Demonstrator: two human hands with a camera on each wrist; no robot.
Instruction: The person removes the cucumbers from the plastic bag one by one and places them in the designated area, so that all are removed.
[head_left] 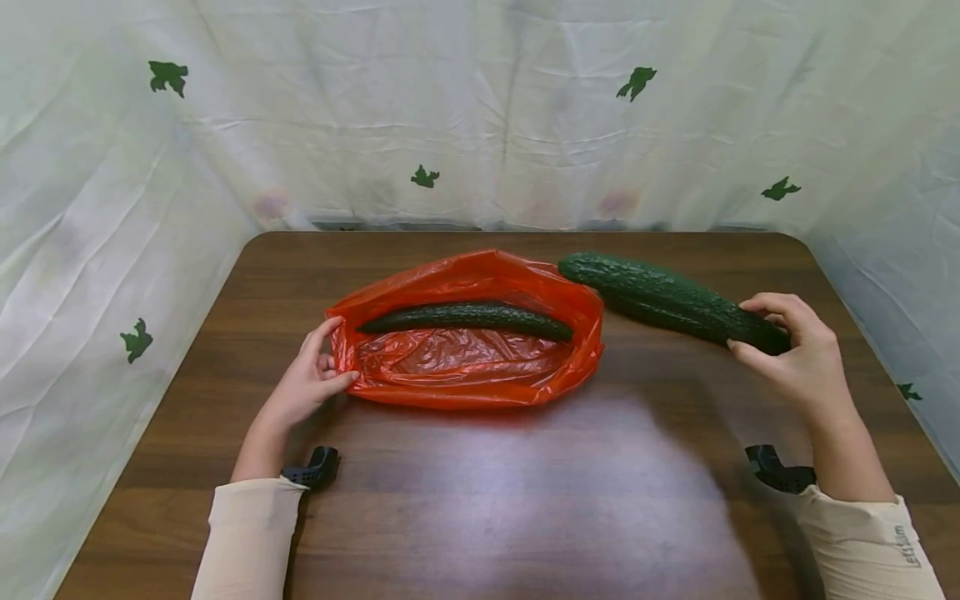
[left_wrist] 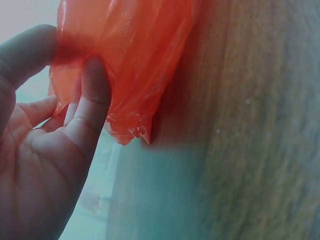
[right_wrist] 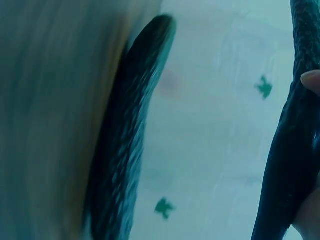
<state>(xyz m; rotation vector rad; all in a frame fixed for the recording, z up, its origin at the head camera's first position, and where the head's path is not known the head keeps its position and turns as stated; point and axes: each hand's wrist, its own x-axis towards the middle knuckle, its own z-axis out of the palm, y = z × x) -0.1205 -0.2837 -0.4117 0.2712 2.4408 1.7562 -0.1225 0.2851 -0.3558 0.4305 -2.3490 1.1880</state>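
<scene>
My left hand [head_left: 311, 371] pinches the left end of a red plastic bag [head_left: 480, 396], whose mouth gapes upward. Inside the bag lies a dark green cucumber [head_left: 465, 316]. In the left wrist view, the thumb and fingers hold the thin red film [left_wrist: 135, 55]. At the right, my right hand [head_left: 806, 350] grips one end of a cucumber [head_left: 652, 287], whose far tip reaches the bag's right rim. The right wrist view shows this held cucumber [right_wrist: 285, 160] and another cucumber [right_wrist: 122, 135] by the tabletop, which I cannot tell apart from the held one in the head view.
A brown wooden table [head_left: 480, 517] bears everything. Pale curtains [head_left: 480, 108] with green bird-shaped patches hang behind it and at both sides. Black wrist mounts [head_left: 318, 468] jut inward from both forearms.
</scene>
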